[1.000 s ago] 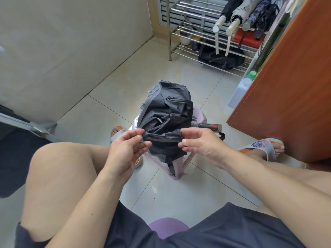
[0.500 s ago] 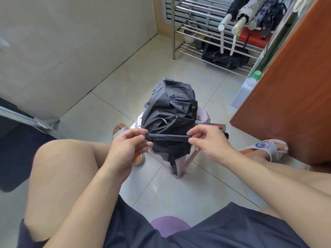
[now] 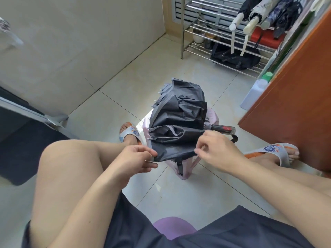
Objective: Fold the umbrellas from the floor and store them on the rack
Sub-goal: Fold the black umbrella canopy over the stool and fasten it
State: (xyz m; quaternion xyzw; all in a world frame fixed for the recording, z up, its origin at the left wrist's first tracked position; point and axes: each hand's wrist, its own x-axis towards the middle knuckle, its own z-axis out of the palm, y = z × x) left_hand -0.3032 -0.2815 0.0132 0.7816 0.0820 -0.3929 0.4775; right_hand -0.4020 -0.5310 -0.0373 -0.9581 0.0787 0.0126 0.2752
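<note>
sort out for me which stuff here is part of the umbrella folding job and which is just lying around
Part of the job:
- black fabric umbrella, canopy edge pinched by left hand and right hand
- steel wire rack
- folded umbrellas on the rack
- pink plastic stool under the umbrella

Lying about:
- white plastic jug with green cap
- black bag on the bottom shelf
- red box
- dark floor mat

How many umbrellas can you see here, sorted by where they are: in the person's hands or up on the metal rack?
Held in the hands, over the pink stool: 1, the black umbrella, pinched by the left hand and right hand.
Folded on the metal rack: 4 visible, though the frame edge crops them.
Total: 5
</note>
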